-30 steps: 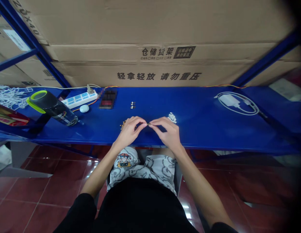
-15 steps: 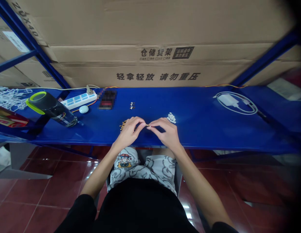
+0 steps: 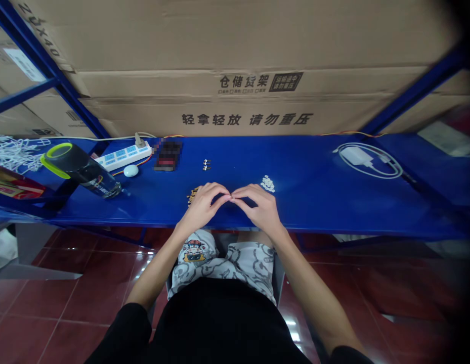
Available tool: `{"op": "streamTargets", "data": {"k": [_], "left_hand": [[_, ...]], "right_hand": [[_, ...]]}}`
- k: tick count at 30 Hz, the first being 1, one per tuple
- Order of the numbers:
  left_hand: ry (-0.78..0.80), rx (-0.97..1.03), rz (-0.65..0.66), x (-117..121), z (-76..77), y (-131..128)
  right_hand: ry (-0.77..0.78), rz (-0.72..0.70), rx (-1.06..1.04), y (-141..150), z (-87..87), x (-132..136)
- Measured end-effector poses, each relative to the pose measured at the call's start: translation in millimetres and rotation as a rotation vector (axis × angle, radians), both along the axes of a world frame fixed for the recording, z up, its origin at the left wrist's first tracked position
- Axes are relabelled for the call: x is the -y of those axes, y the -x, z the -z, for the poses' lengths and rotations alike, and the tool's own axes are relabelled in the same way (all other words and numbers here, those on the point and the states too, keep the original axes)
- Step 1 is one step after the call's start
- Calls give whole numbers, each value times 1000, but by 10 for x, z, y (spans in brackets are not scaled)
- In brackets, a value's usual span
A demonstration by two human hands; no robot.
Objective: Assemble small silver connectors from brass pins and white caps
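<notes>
Both hands have drawn closer since the earlier frame, and in the head view the fingertips (image 3: pixel 227 195) of the left hand (image 3: pixel 201 208) and the right hand (image 3: pixel 259 209) now meet above the blue steel shelf (image 3: pixel 333 215). Fingers on each hand are curled and brought together; anything pinched between them is too small to make out. A small heap of brass pins (image 3: pixel 191 195) lies just beside the left hand, and a cluster of small white pieces (image 3: pixel 267 184) sits near the right. Farther back, between the hands and the cardboard cartons (image 3: pixel 235 60), stand two small metal connectors (image 3: pixel 207 164). To the left are a power strip (image 3: pixel 123 156) and a dark bottle (image 3: pixel 81 172). To the right lies a white charger with its coiled cable (image 3: pixel 367 160).
</notes>
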State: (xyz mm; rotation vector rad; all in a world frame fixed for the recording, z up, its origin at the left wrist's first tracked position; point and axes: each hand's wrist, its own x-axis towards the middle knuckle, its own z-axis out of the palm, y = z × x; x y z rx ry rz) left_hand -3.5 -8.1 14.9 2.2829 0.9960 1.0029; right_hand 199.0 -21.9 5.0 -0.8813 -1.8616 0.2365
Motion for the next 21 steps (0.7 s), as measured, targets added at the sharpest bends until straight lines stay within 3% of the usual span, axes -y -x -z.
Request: {"op": "streamTargets", "data": {"k": [11, 21], "left_hand": [[-28, 26, -110, 8, -2, 12], [-133, -35, -132, 4, 26, 11]], "right_hand": [[152, 52, -55, 9, -68, 9], [178, -11, -32, -3, -58, 7]]}}
